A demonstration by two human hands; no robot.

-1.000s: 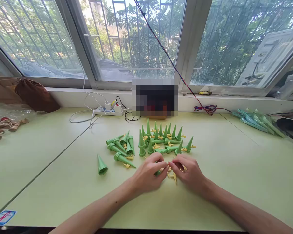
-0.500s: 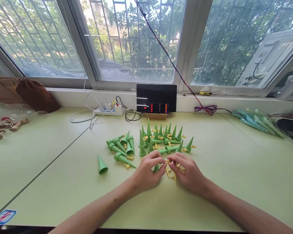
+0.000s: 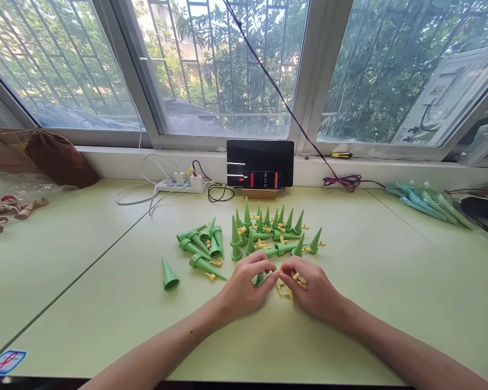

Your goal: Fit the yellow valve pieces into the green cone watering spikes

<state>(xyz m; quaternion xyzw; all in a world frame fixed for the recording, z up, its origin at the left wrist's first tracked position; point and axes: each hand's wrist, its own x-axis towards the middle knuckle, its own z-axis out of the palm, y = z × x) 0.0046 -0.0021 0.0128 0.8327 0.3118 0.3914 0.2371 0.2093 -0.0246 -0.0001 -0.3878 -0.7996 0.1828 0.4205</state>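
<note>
My left hand and my right hand meet fingertip to fingertip over the table, both closed in a pinch. A small yellow plastic piece shows at my right fingertips. What my left fingertips pinch is too small to make out. Below and between the hands lie several yellow plastic valves. A green cone-shaped spike is partly hidden behind my left hand. Beyond the hands, several green watering spikes stand point up or lie flat, with yellow valves among them.
More green spikes lie heaped at the left, and one lone green cone sits apart. At the back are a phone against a black tablet, a power strip with cables, and plastic packets at right.
My right fingertips have shifted very slightly to the right, away from the left ones, with the small yellow piece. The spikes and valves on the table stay put.
</note>
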